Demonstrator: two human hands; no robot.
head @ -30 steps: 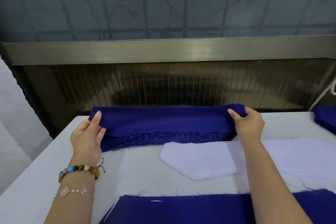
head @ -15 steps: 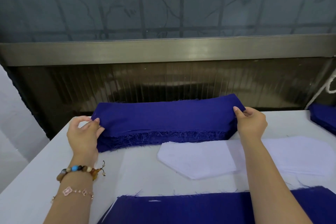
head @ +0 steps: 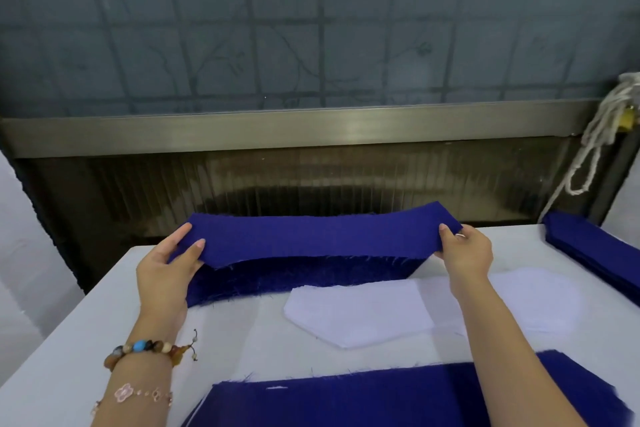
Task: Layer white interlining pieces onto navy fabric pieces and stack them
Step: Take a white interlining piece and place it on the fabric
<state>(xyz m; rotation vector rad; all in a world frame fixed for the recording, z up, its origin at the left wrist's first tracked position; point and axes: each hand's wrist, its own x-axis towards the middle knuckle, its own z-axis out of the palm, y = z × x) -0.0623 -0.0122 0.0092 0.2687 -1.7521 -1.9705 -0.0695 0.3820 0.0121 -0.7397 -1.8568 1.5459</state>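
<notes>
A single navy fabric piece point(head: 322, 236) hangs in the air, stretched between my hands. My left hand point(head: 169, 270) pinches its left end and my right hand point(head: 464, 250) pinches its right end. Just below it, a thick stack of navy pieces point(head: 304, 274) with frayed edges lies at the far side of the white table point(head: 69, 357). In front of that stack lie white interlining pieces point(head: 360, 315), spreading to the right. A finished navy stack point(head: 346, 402) sits at the near edge, with a white layer peeking out at its left corner.
Another pile of navy pieces point(head: 595, 250) lies at the table's right edge. A metal rail point(head: 311, 132) and dark ribbed panel rise behind the table. A white cord point(head: 595, 146) hangs at the right.
The top navy piece has been lifted off the far stack; both hands rose with it and now hold it taut above the pile.
</notes>
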